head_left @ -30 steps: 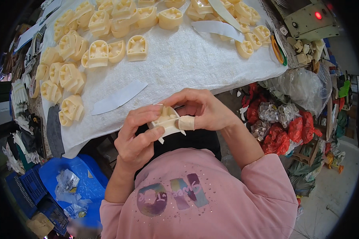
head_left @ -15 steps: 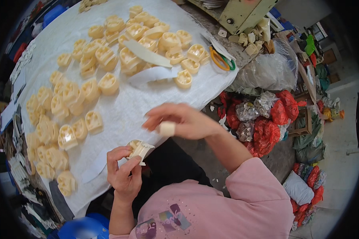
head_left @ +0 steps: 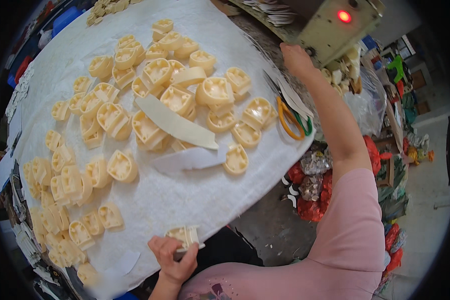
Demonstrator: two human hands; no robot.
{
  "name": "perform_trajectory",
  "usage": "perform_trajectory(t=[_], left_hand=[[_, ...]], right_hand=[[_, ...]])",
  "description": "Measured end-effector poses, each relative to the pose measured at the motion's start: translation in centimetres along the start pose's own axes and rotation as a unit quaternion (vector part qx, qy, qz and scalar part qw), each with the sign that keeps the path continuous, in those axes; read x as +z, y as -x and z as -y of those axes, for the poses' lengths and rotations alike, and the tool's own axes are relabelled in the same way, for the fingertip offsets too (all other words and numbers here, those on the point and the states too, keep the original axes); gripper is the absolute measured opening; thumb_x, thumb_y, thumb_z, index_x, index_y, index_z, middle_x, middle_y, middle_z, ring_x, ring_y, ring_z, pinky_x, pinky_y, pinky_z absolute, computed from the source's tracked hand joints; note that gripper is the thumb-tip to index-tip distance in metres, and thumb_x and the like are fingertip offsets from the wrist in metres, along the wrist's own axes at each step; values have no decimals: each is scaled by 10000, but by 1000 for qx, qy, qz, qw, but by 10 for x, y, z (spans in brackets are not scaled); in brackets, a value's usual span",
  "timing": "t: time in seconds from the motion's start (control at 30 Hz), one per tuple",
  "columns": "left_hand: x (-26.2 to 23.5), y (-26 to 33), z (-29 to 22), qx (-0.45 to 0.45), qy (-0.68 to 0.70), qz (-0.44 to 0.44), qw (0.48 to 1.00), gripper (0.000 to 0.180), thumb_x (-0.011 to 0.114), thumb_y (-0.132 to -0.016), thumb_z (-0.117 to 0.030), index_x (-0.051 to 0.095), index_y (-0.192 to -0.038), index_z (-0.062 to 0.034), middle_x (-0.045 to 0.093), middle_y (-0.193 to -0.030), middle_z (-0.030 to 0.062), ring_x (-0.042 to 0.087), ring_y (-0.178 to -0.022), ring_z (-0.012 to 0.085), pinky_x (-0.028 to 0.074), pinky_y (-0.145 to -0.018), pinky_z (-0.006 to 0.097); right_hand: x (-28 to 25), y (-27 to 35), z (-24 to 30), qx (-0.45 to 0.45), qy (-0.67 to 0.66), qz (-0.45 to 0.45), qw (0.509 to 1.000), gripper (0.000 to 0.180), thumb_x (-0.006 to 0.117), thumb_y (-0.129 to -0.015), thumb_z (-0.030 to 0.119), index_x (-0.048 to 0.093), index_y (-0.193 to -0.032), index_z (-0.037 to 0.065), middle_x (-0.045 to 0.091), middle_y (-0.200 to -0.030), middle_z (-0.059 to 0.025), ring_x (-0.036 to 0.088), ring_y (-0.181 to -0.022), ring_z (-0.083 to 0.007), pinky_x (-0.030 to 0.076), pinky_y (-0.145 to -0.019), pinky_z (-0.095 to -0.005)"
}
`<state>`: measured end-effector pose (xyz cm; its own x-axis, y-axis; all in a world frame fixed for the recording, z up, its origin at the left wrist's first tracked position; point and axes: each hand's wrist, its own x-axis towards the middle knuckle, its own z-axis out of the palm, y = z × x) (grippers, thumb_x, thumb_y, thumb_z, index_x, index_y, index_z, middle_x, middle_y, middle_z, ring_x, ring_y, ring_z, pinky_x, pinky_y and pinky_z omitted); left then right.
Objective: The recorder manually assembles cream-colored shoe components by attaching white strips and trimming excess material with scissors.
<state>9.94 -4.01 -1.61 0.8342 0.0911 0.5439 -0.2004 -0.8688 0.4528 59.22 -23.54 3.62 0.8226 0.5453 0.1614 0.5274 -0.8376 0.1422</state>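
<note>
Left hand grips one cream piece, right hand reaches a machine

In the head view, two hands show. The left pinches a single hollow cream piece between thumb and fingers, at the near edge of the table. The right, bent at the fingers, is by the foot of the machine beyond the right edge; its fingertips are hidden, so I cannot tell whether it holds anything.

Dozens of loose cream pieces spread from the table's middle to its left edge, overlapping too much for an exact count. Three stand in a short row toward the near edge. One pale green strip and one white strip lie across the middle group; one white offcut lies by the near edge.

At the right corner are one orange loop and one green loop of scissors; whether one pair or two is unclear. The machine shows one red light. A heap of tan bits at the far edge is cut off by the frame.
</note>
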Motion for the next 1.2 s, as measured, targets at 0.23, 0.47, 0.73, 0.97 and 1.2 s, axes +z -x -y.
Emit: perform_trajectory(t=[0.23, 0.47, 0.73, 0.97, 1.2], left_hand=[[-7, -5, -2, -16, 38, 49, 998, 364, 695, -583, -19, 629, -898, -189, 441, -916, 66, 461, -798, 249, 328, -644, 405], [-4, -10, -2, -41, 81, 23, 996, 336, 716, -609, -37, 660, -905, -185, 483, -946, 68, 491, -814, 259, 331, -648, 408], [-7, -9, -2, -26, 77, 26, 996, 316, 724, -645, -75, 656, -942, -157, 482, -969, 88, 489, -847, 258, 350, -674, 418], [-5, -4, -4, -44, 46, 44, 997, 397, 695, -530, 1, 603, -862, -196, 401, -890, 61, 440, -808, 247, 326, -659, 417], [-7, -1, -3, -47, 49, 33, 997, 397, 704, -561, 34, 604, -880, -181, 401, -886, 63, 438, -820, 256, 333, -657, 418]], right_hand=[[41, -67, -8, 0, 139, 107, 984, 218, 551, -771, -43, 639, -960, 22, 630, -1010, -174, 599, -1004, -336, 516, -806, -420], [37, -63, -1, -34, 182, 106, 977, 208, 521, -799, -5, 611, -980, 46, 634, -1010, -150, 607, -992, -324, 518, -795, -416], [14, -30, 32, -164, -9, -197, 966, 245, 503, -763, 18, 540, -990, 101, 588, -921, -76, 576, -914, -288, 488, -703, -434], [-46, -41, 5, -98, -208, -343, 911, 335, 532, -763, -42, 551, -1080, 64, 625, -914, -55, 595, -860, -202, 492, -715, -324], [-117, -23, 27, -45, -464, -224, 856, 232, 408, -885, -60, 462, -1108, -24, 582, -849, -75, 577, -671, -134, 480, -594, -247]])
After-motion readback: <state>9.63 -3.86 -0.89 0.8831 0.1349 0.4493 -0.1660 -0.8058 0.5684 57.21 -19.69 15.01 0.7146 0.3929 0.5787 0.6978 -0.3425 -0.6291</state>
